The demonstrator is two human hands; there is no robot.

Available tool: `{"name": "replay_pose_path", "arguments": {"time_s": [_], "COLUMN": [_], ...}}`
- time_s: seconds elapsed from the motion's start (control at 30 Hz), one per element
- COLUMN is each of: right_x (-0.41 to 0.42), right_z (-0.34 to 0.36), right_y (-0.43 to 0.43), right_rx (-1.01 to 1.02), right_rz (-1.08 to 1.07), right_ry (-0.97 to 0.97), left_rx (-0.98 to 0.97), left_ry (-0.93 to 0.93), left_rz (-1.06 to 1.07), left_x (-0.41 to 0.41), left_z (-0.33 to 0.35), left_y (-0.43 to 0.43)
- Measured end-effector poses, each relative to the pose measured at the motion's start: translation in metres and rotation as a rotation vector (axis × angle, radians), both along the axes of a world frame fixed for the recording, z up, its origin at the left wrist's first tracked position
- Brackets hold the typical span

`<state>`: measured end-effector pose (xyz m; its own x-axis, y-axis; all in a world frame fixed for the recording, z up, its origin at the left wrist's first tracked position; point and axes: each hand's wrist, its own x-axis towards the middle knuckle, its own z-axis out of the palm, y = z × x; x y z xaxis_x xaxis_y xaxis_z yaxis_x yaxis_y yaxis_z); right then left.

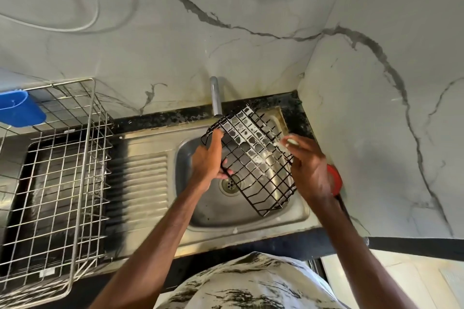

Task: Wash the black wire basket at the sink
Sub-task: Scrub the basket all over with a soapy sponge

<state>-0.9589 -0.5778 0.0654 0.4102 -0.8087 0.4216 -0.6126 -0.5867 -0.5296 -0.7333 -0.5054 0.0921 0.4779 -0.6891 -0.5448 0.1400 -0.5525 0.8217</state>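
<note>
Patterned shirt point(251, 283) nearest, 6 o'clock. Steel sink point(251, 231) ahead. Black wire basket point(253, 158) held tilted above bowl, soap film across mesh. Left hand point(207, 160) at basket's 9 o'clock edge, fingers curled round wire. Right hand point(311, 170) at basket's 3 o'clock edge, fingers pinching small pale item point(291, 142), blurred. Red object point(335, 179) partly hidden behind right hand. Steel dish rack point(57, 170) on surface point(155, 119), sink's 9 o'clock. Tap point(216, 95) at 12 o'clock. Blue cup point(21, 108) at rack's far-left corner.

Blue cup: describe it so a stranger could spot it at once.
Left of the steel sink stands a big silver wire rack. The blue cup sits at the rack's far left edge. It is the only blue plastic thing among bare metal wires.
</note>
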Motion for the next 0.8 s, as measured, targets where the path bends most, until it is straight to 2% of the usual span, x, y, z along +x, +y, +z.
{"name": "replay_pose_path", "arguments": {"time_s": [0.1, 0.23, 0.3, 0.5, 0.57, 0.73, 0.8], "right_x": [0.019, 0.031, 0.025, -0.008, -0.005, 0.015, 0.014], "right_z": [0.001, 0.004, 0.008, 0.002, 0.0, 0.004, 0.002], "right_y": [0.034, 0.078, 0.068, 0.0, 0.011, 0.083, 0.086], "right_rx": [-0.024, 0.046, 0.065, 0.052, 0.032, 0.028, 0.04], "right_rz": [0.161, 0.398, 0.363, 0.016, 0.052, 0.321, 0.371], "right_ry": [0.019, 0.036, 0.018, 0.012, 0.005, 0.0, 0.02], "left_rx": [0.008, -0.007, -0.003, 0.018, 0.007, -0.01, -0.012], "left_ry": [0.014, -0.006, 0.002, 0.055, 0.067, 0.064, 0.057], "left_rz": [0.03, 0.058, 0.051, 0.024, 0.048, 0.094, 0.082], "left_x": [0.001, 0.003, 0.005, 0.007, 0.007, 0.009, 0.009], "left_z": [0.0, 0.004, 0.002, -0.007, -0.01, -0.017, -0.018], "left_y": [0.0, 0.002, 0.003, 0.003, 0.005, 0.01, 0.011]}}
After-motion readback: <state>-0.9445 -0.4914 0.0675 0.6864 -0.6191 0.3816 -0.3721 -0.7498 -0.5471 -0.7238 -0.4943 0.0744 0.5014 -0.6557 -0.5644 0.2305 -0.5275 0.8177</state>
